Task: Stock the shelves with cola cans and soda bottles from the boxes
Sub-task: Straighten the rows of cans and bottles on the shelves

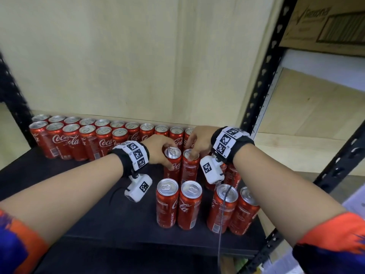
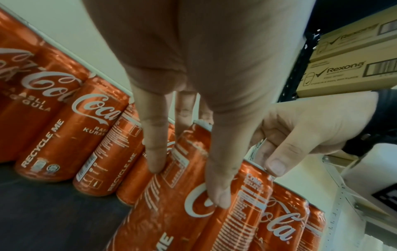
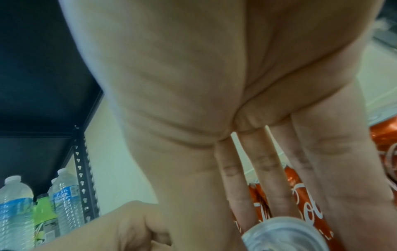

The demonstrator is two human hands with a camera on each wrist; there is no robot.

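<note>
Dark shelf board (image 1: 79,196) against a pale wall is filling with cola cans.

Each hand is grasping one upright can from above: the left hand (image 1: 158,150) is curling round the left can (image 1: 172,165), the right hand (image 1: 199,142) is pinching the rim of the right can (image 1: 190,167), likely to slide both back into the rows. Two back rows (image 1: 102,133) are standing there, eleven and six tops visible; four loose cans (image 1: 207,204) are waiting in front.
</note>
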